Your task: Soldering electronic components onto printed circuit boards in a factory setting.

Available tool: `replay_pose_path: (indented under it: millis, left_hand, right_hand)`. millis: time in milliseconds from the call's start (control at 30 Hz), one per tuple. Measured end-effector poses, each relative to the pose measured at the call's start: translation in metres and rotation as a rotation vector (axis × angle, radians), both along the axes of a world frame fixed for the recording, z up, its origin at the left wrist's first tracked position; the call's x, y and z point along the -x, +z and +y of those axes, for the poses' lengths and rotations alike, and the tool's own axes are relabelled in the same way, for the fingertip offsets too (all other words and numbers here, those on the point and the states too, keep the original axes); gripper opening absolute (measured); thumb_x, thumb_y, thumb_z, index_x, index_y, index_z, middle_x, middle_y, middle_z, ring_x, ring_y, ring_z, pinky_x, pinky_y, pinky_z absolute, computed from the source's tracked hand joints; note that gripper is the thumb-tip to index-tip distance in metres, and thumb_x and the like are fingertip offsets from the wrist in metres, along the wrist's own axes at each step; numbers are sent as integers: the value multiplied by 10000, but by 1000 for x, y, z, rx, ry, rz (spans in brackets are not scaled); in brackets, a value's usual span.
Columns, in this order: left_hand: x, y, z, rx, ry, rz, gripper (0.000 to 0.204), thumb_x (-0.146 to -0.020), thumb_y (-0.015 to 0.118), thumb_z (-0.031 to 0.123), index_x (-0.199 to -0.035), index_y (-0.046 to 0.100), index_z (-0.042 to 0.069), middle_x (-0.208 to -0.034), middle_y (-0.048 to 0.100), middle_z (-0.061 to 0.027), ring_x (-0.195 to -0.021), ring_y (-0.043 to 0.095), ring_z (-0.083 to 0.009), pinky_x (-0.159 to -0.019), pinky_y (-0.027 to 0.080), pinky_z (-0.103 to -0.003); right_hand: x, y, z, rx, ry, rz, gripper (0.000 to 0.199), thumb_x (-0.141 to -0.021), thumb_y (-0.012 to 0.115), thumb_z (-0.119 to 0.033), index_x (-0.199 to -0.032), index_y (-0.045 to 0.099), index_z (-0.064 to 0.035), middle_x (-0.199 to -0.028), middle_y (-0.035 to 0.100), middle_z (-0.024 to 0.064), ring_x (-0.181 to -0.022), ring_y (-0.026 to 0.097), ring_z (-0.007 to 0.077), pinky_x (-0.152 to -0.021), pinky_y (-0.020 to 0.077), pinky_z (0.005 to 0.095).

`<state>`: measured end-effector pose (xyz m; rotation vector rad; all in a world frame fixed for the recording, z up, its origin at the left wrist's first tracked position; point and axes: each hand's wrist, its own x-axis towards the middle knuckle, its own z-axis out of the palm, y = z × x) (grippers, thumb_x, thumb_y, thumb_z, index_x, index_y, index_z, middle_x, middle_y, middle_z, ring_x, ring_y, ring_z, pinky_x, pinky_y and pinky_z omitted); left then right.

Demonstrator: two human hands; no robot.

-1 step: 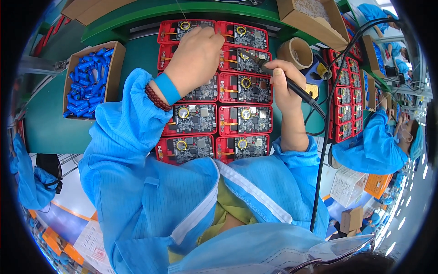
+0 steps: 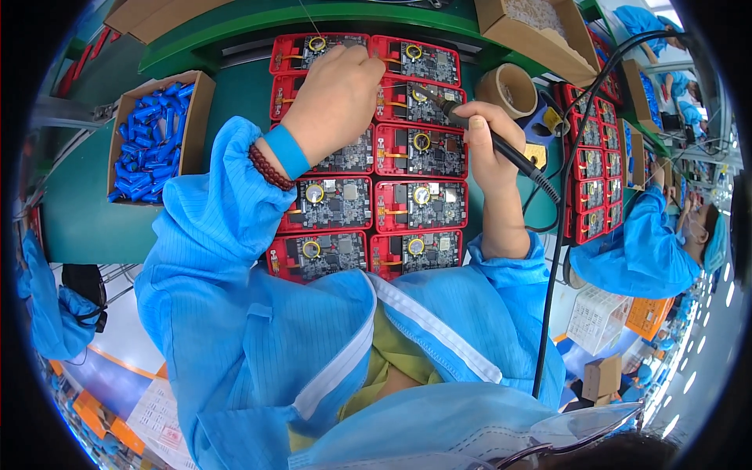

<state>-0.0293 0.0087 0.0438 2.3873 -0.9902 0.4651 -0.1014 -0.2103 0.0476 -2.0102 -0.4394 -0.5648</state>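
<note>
Mid-soldering on the red-framed circuit boards [image 2: 415, 149] on the green bench: right hand [image 2: 484, 145] clenched round a black soldering iron [image 2: 501, 145], left hand [image 2: 333, 102] fingertips pinched, contents unclear; needing a steady tip next.

Bright, even overhead light, soft shadows, sharp centre; fisheye bends the edges into a black, blurred rim

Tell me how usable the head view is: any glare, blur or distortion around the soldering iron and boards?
Head view: bright, even light, no strong glare on the boards; the soldering iron and both hands are sharp; fisheye bends the green bench edge and darkens the rim; the left hand covers some boards.
</note>
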Motion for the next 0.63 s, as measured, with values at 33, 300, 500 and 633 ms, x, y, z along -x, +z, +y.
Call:
replay_pose_path:
  millis: [33, 300, 500, 633]
  left_hand:
    - [-1, -1, 0, 1, 5, -3, 50, -780, 581, 43, -780, 546, 8, -802, 518, -144, -804, 503, -343, -733, 419, -436]
    - [-3, 1, -4, -95, 29, 2, 95, -723, 612, 62, -806, 600, 18, -837, 570, -125, -847, 538, -311, -773, 444, -415]
    - [-4, -4, -5, -18, -14, -39, 63, -774, 597, 45, -768, 543, 15, -783, 522, -138, -793, 516, -332, -730, 428, -432]
    - [-5, -5, -7, -45, -18, -14, 59, -779, 596, 61, -777, 553, 21, -798, 530, -134, -815, 520, -328, -750, 429, -424]
  right_hand:
    - [0, 1, 1, -14, 0, 6, 119, -864, 551, -81, -869, 634, 4, -698, 604, 66, -491, 554, 102, -466, 413, 225]
    - [2, 4, 2, 10, 9, 14, 120, -867, 549, -79, -870, 633, 6, -705, 609, 70, -497, 560, 101, -466, 419, 223]
    - [4, 3, -2, -11, 13, 30, 129, -873, 546, -84, -872, 632, 12, -712, 615, 73, -511, 575, 106, -471, 426, 224]
    - [3, 3, -2, 32, 25, 13, 147, -882, 551, -115, -881, 633, 6, -729, 622, 68, -533, 602, 126, -495, 438, 224]
